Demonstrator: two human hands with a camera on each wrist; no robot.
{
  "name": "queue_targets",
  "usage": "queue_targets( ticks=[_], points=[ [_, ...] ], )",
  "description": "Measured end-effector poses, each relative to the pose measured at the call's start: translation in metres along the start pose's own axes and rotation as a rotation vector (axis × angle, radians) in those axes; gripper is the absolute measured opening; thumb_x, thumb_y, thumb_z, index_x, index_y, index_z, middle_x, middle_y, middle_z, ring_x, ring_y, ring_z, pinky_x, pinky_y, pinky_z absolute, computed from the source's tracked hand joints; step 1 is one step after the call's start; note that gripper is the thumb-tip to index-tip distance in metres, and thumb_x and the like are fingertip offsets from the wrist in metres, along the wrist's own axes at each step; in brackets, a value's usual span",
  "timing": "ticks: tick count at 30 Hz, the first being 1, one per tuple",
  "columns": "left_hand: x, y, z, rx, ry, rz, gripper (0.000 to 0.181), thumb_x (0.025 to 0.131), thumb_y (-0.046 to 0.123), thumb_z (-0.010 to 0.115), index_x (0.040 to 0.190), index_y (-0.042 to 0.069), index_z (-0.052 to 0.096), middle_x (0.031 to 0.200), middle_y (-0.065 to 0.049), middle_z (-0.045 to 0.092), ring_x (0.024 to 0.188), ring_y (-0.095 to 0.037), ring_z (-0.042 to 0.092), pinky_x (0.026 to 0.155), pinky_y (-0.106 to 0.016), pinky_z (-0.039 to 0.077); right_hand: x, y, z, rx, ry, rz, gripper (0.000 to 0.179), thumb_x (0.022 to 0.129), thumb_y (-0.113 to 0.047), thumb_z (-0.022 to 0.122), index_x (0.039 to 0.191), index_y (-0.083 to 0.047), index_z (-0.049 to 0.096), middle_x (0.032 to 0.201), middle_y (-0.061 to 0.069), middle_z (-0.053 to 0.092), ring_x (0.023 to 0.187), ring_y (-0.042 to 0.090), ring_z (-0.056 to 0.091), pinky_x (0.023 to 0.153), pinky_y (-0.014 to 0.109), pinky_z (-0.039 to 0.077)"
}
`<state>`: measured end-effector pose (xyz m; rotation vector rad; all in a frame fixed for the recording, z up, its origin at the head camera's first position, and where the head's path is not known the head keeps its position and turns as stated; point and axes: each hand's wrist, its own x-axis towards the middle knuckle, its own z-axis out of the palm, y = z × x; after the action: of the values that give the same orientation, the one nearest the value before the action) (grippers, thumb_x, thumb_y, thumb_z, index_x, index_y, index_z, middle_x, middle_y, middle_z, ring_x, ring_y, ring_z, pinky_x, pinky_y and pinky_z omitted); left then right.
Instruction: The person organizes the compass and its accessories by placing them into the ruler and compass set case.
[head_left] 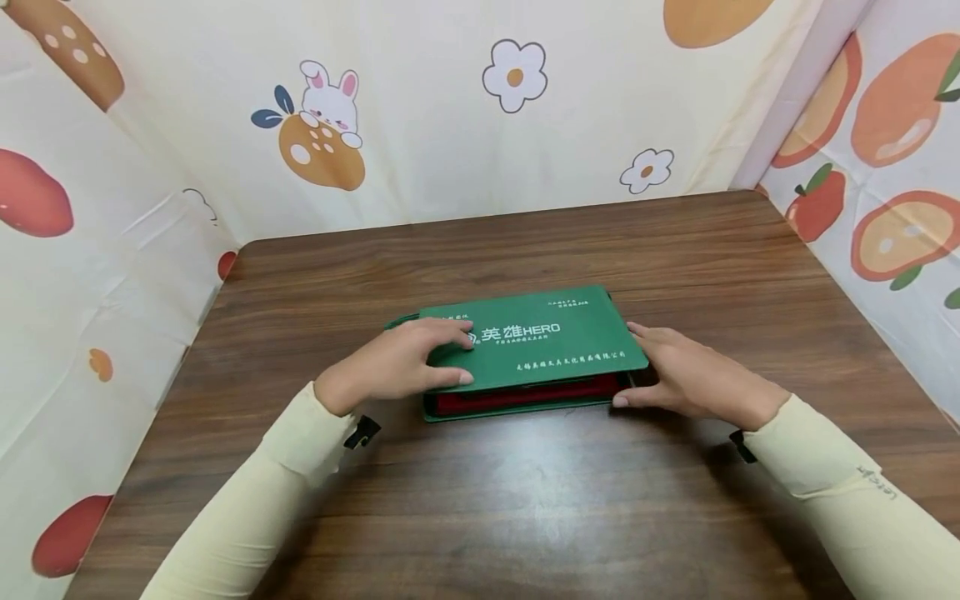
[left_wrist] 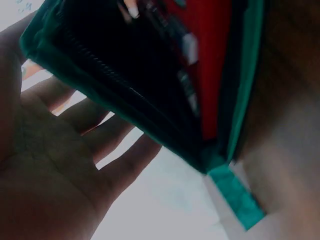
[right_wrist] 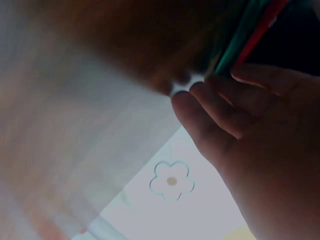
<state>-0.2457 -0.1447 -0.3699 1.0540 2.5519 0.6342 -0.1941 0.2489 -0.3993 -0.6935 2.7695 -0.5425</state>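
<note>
A green case (head_left: 555, 346) with white HERO lettering lies on the table, its lid raised a little along the front. Red lining (head_left: 532, 393) shows in the gap. On the lid's left part rests my left hand (head_left: 405, 358), fingers spread and nearly straight, thumb near the front edge. My right hand (head_left: 686, 375) touches the case's right end, thumb by the lower front corner. In the left wrist view, a zip (left_wrist: 105, 65) runs along the dark inside of the lid, and small blurred items sit against the red insert (left_wrist: 212, 75).
The case rests on a brown wood-grain table (head_left: 525, 500). Behind it hangs a pale curtain (head_left: 435, 125) printed with fruit, flowers and a rabbit; similar cloth covers both sides. A green strap (left_wrist: 237, 195) sticks out from one end of the case.
</note>
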Motion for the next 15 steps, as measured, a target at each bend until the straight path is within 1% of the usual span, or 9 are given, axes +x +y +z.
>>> queue_targets(
  ticks=[2,4,5,7,9,12,15],
  points=[
    [0.001,0.002,0.006,0.041,-0.029,0.006,0.055,0.093,0.049,0.07,0.136,0.015,0.063,0.154,-0.004,0.044,0.146,-0.022,0.034,0.117,-0.041,0.028,0.002,0.004,-0.008,-0.002,-0.056,0.035,0.097,0.086,-0.058,0.072,0.153,0.001,0.037,0.156,0.028,0.033,0.139,0.046,0.035,0.105,0.061,0.038],
    [0.002,0.004,0.012,0.078,-0.052,0.012,0.059,0.092,0.046,0.072,0.14,0.014,0.06,0.157,-0.005,0.04,0.148,-0.024,0.029,0.119,-0.04,0.024,0.006,0.009,-0.015,-0.015,-0.079,0.046,0.087,0.09,-0.047,0.074,0.147,0.01,0.042,0.151,0.032,0.038,0.136,0.049,0.038,0.104,0.062,0.038],
    [0.002,0.006,0.014,0.091,-0.057,0.015,0.061,0.091,0.044,0.073,0.142,0.014,0.058,0.158,-0.006,0.038,0.149,-0.026,0.027,0.119,-0.041,0.023,0.009,0.012,-0.018,-0.02,-0.085,0.047,0.081,0.091,-0.041,0.074,0.144,0.013,0.043,0.148,0.033,0.041,0.135,0.049,0.04,0.104,0.062,0.038],
    [0.003,0.01,0.019,0.11,-0.061,0.019,0.063,0.09,0.041,0.076,0.144,0.015,0.056,0.16,-0.006,0.035,0.15,-0.028,0.023,0.119,-0.043,0.023,0.018,0.017,-0.023,-0.02,-0.072,0.039,0.067,0.095,-0.029,0.072,0.141,0.014,0.047,0.142,0.033,0.048,0.13,0.048,0.047,0.103,0.062,0.04],
    [0.004,0.013,0.023,0.138,-0.059,0.033,0.065,0.089,0.04,0.077,0.146,0.016,0.055,0.162,-0.006,0.032,0.151,-0.029,0.021,0.119,-0.046,0.023,0.028,0.021,-0.027,-0.024,-0.04,0.044,0.057,0.097,-0.022,0.069,0.139,0.012,0.05,0.136,0.03,0.055,0.125,0.044,0.054,0.099,0.06,0.044],
    [0.007,0.019,0.03,0.189,-0.051,0.06,0.068,0.089,0.044,0.076,0.148,0.019,0.052,0.163,-0.005,0.029,0.151,-0.031,0.02,0.116,-0.055,0.025,0.048,0.026,-0.029,-0.015,0.01,0.056,0.047,0.099,-0.017,0.065,0.138,0.009,0.055,0.127,0.024,0.063,0.113,0.036,0.062,0.092,0.056,0.049],
    [0.009,0.023,0.037,0.245,-0.045,0.085,0.07,0.09,0.049,0.073,0.151,0.023,0.049,0.163,-0.005,0.029,0.15,-0.034,0.021,0.11,-0.068,0.026,0.07,0.031,-0.03,0.009,0.053,0.054,0.043,0.099,-0.01,0.061,0.138,0.008,0.055,0.12,0.021,0.067,0.104,0.032,0.065,0.087,0.052,0.052]
  ],
)
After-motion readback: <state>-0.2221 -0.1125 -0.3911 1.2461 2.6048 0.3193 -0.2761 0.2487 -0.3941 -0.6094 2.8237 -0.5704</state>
